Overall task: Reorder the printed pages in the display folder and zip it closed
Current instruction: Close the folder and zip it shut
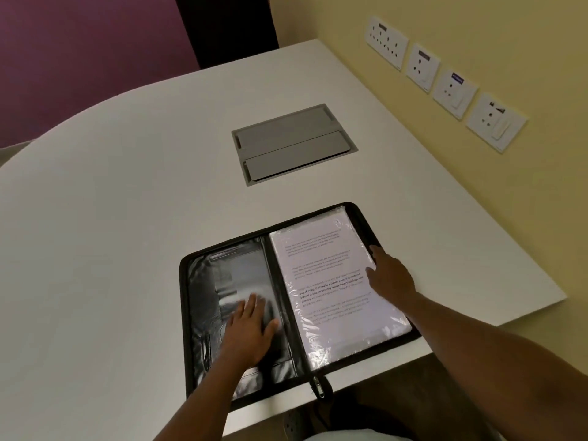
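Black display folder (222, 281) lies open; left hand (251, 326) presses its inside cover flat, fingers straight. Right hand (389, 275), fingers seemingly relaxed, touches the printed pages (324, 281); lift 1 sleeve edge only.

The printed page's (327, 281) small text is blurred, and the left hand (251, 326) hides part of the folder's (203, 281) inner cover.
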The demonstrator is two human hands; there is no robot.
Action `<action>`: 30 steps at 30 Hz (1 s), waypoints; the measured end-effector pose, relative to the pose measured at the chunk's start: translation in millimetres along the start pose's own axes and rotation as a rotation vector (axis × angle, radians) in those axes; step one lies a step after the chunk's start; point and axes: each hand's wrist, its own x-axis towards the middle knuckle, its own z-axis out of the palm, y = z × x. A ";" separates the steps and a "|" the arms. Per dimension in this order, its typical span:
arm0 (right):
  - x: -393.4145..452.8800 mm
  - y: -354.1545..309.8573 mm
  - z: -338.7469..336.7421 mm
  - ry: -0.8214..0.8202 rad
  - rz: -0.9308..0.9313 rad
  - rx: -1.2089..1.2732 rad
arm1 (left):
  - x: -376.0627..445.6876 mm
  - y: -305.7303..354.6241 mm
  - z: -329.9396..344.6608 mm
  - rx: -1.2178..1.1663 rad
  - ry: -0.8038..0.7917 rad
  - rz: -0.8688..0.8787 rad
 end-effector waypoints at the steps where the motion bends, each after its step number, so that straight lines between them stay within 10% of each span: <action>1: -3.4 0.1 6.4 0.025 -0.065 -0.074 | -0.7 -7.7 2.6 -0.003 -0.012 -0.018; 9: -39.4 7.0 62.5 -0.132 -0.340 -0.557 | -26.0 -59.6 17.9 0.021 0.080 -0.290; 30: -45.6 -16.7 78.8 -0.243 -0.138 -0.470 | -25.3 -106.7 -0.6 -0.763 0.360 -0.652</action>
